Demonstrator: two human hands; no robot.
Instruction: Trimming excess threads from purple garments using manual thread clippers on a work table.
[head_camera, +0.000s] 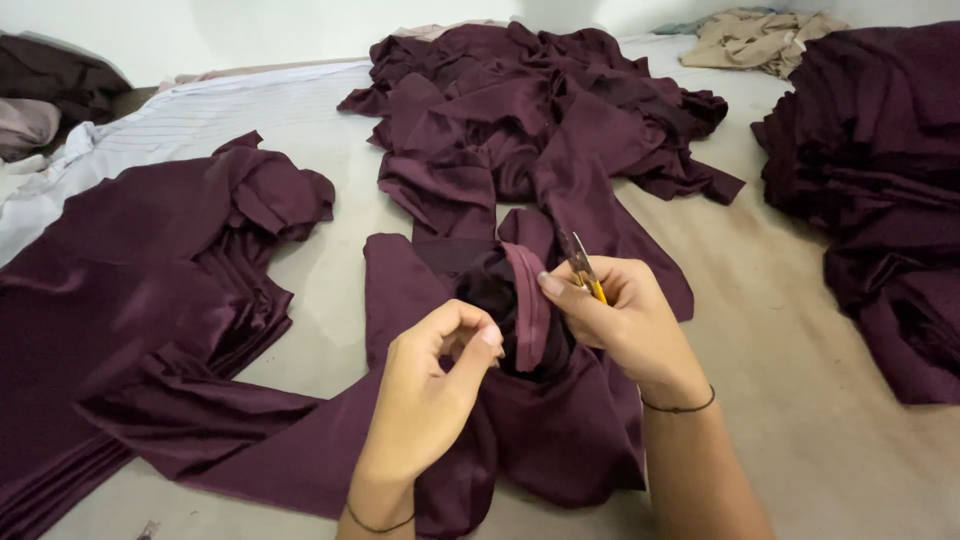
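A dark maroon satin garment (560, 430) lies bunched in front of me on a beige work surface (800, 330). My left hand (430, 390) pinches a fold of it near the cuff-like opening. My right hand (620, 315) holds a small yellow-handled thread snipper (582, 265), blades pointing up, and its thumb presses the garment's folded hem (528, 300). Both hands sit close together over the same opening. The inside of the opening is dark and hidden.
A flat stack of maroon garments (130, 300) lies at the left, a loose maroon heap (530, 110) behind, and another pile (880, 190) at the right. Beige fabric (750, 40) lies at the far right; pale striped cloth (200, 115) at the far left.
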